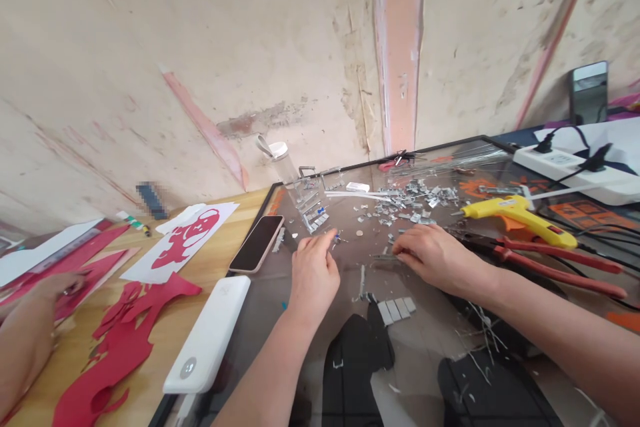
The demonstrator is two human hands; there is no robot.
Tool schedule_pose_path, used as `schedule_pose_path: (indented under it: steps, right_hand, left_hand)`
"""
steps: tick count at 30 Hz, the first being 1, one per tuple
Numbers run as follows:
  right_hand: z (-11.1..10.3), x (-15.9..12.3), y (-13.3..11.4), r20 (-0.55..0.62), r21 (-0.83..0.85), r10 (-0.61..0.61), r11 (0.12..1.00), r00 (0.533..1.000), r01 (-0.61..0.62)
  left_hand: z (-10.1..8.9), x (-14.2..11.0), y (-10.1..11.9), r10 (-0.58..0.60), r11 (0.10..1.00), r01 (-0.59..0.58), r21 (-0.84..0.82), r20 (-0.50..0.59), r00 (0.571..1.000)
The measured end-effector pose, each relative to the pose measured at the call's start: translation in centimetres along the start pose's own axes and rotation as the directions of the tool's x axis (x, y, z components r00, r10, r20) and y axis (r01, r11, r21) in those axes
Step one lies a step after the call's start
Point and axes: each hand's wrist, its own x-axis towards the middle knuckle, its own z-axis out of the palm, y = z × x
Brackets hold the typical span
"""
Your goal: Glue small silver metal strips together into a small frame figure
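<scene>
My left hand [316, 273] hovers over the dark glass tabletop with its fingers closed. By its index fingertip shows a tiny piece with a blue spot [338, 237]; whether it is gripped is not clear. To the right, my right hand [434, 259] is closed with its fingers bent down, and a thin grey metal strip [382, 257] sticks out from the fingertips. Beyond both hands lies a scatter of small silver metal pieces [417, 200]. Nearer me, several flat grey metal plates [397, 311] lie in a row.
Right: yellow glue gun [520, 217], red-handled pliers [560, 263], power strip [575, 173]. Left: phone [257, 244], white power bank [207, 337], clear bottle [293, 177], red cut-outs [120, 347]. Another person's hand [63, 287] rests on red paper at far left.
</scene>
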Motion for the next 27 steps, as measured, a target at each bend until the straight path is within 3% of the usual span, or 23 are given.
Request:
schedule_pose_path:
  steps: [3, 7, 12, 14, 16, 20, 23, 27]
  right_hand:
    - [0.3, 0.0, -0.1, 0.009, -0.009, -0.040, 0.999, 0.999, 0.040]
    - [0.4, 0.0, 0.1, -0.009, 0.012, -0.042, 0.999, 0.999, 0.042]
    - [-0.1, -0.1, 0.4, -0.012, 0.065, -0.003, 0.998, 1.000, 0.004]
    - [-0.4, -0.1, 0.5, 0.015, 0.090, 0.020, 0.996, 1.000, -0.021]
    - [-0.7, 0.0, 0.7, 0.068, 0.122, 0.035, 0.992, 0.997, -0.043]
    - [-1.1, 0.0, 1.0, 0.142, 0.149, 0.037, 0.987, 0.989, -0.058]
    - [-1.1, -0.1, 1.0, 0.138, 0.142, 0.015, 0.989, 0.990, -0.034]
    - [-0.9, -0.2, 0.7, 0.121, 0.132, 0.007, 0.991, 0.993, -0.023]
  left_hand:
    - [-0.1, 0.2, -0.3, 0.023, 0.999, -0.022, 0.023, -0.027, 0.999]
    - [-0.4, 0.5, -0.4, 0.043, 0.995, -0.047, -0.092, -0.035, 0.998]
    - [-1.1, 0.7, 0.1, -0.127, 0.986, 0.112, -0.126, -0.120, 0.985]
    - [-1.2, 0.5, 0.4, -0.142, 0.980, 0.135, -0.148, -0.038, 0.989]
    - [-1.0, 0.3, 0.7, -0.120, 0.971, 0.142, -0.191, 0.120, 0.985]
    - [-0.1, -0.4, 1.1, -0.106, 0.963, 0.190, -0.192, 0.380, 0.919]
    - [0.5, -0.7, 1.3, -0.140, 0.952, 0.247, -0.182, 0.458, 0.878]
    - [0.8, -0.6, 1.3, -0.179, 0.921, 0.318, -0.224, 0.481, 0.858]
